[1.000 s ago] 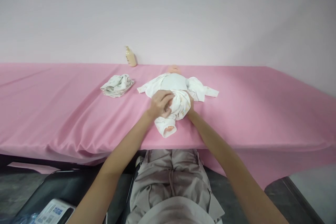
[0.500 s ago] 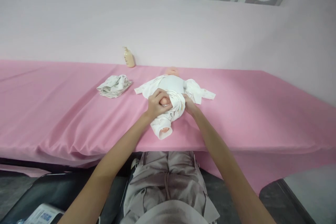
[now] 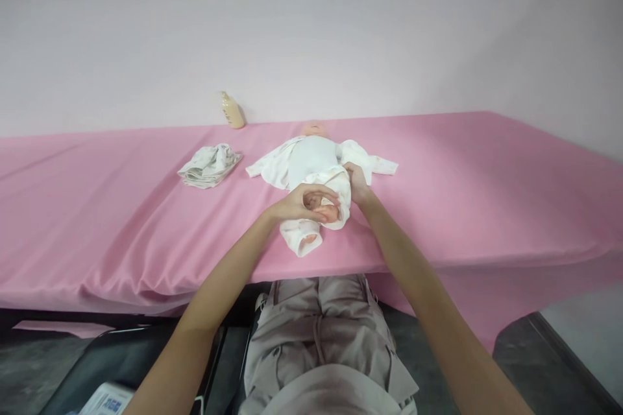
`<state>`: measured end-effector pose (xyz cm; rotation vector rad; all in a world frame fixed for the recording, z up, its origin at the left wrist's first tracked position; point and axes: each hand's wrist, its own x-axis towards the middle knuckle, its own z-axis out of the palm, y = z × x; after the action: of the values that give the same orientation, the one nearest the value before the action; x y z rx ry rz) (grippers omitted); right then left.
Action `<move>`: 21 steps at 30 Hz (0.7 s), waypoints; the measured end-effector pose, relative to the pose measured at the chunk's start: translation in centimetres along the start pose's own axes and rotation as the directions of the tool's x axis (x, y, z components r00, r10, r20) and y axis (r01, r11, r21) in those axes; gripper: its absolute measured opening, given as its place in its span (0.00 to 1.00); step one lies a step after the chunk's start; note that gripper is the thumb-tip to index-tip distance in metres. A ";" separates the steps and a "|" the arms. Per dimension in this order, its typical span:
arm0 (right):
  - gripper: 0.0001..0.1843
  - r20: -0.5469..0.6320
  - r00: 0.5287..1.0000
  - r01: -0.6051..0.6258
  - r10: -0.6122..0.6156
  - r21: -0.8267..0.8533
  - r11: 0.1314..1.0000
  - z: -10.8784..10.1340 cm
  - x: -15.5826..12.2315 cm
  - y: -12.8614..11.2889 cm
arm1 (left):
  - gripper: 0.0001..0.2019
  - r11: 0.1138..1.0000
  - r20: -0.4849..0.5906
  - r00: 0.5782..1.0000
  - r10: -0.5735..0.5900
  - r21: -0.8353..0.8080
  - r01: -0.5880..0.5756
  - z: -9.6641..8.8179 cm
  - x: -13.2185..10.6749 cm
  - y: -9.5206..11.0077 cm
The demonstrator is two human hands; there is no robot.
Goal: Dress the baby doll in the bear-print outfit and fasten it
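Note:
A baby doll (image 3: pixel 315 157) in white clothing lies on its back on the pink-covered table (image 3: pixel 107 220), head toward the wall. My left hand (image 3: pixel 302 202) is curled around the doll's bare foot (image 3: pixel 327 213), which pokes out of a white trouser leg. My right hand (image 3: pixel 357 183) grips the white trousers (image 3: pixel 335 185) at the doll's hip. The other trouser leg (image 3: pixel 302 238) lies toward the table's front edge with a foot showing in its cuff.
A crumpled white cloth (image 3: pixel 209 166) lies left of the doll. A cream pump bottle (image 3: pixel 232 111) stands at the back by the pale wall. My lap in beige trousers (image 3: pixel 318 331) is below the table edge. A dark bag sits at lower left.
My left hand slid down the doll's leg toward me, and the bare foot now shows out of the trouser leg. My right hand stayed at the hip. The view shifted slightly.

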<state>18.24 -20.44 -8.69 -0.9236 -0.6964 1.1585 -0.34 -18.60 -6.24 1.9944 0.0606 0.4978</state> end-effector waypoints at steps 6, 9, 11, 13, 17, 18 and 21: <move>0.07 0.132 0.991 0.012 -0.001 -0.084 0.996 -0.6 -0.5 -0.9 | 0.11 0.997 -0.738 0.672 -0.062 -0.076 0.009 -2.4 0.8 -2.7; 0.13 0.272 0.962 0.108 -0.012 -0.339 0.934 -0.9 -1.0 -1.3 | 0.11 0.983 -0.755 0.654 0.039 0.147 0.112 -3.2 1.0 -3.8; 0.12 0.221 0.961 0.265 -0.165 -0.570 0.777 -0.9 -0.9 -1.0 | 0.12 0.935 -0.634 0.769 0.086 0.319 0.158 -3.2 0.9 -4.1; 0.07 0.119 0.928 0.325 -0.354 -0.726 0.607 -0.8 -0.6 -0.4 | 0.12 0.862 -0.481 0.868 0.124 0.485 0.145 -2.9 0.7 -4.0; 0.03 0.027 0.870 0.294 -0.491 -0.829 0.475 -0.8 -0.2 0.6 | 0.12 0.894 -0.346 0.931 0.116 0.444 0.054 -2.0 0.3 -3.4; 0.04 0.036 0.862 0.293 -0.506 -0.850 0.437 -0.8 -0.2 0.7 | 0.12 0.913 -0.357 0.928 0.112 0.404 0.046 -1.9 0.3 -3.3; 0.05 0.138 0.862 0.350 -0.487 -0.857 0.378 -0.4 -0.5 0.5 | 0.11 0.927 -0.433 0.893 0.119 0.370 0.056 -1.6 0.2 -3.1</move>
<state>18.24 -20.95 -9.31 -1.5331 -1.3733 0.1722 -0.22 -15.71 -8.26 2.2100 0.4424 1.0295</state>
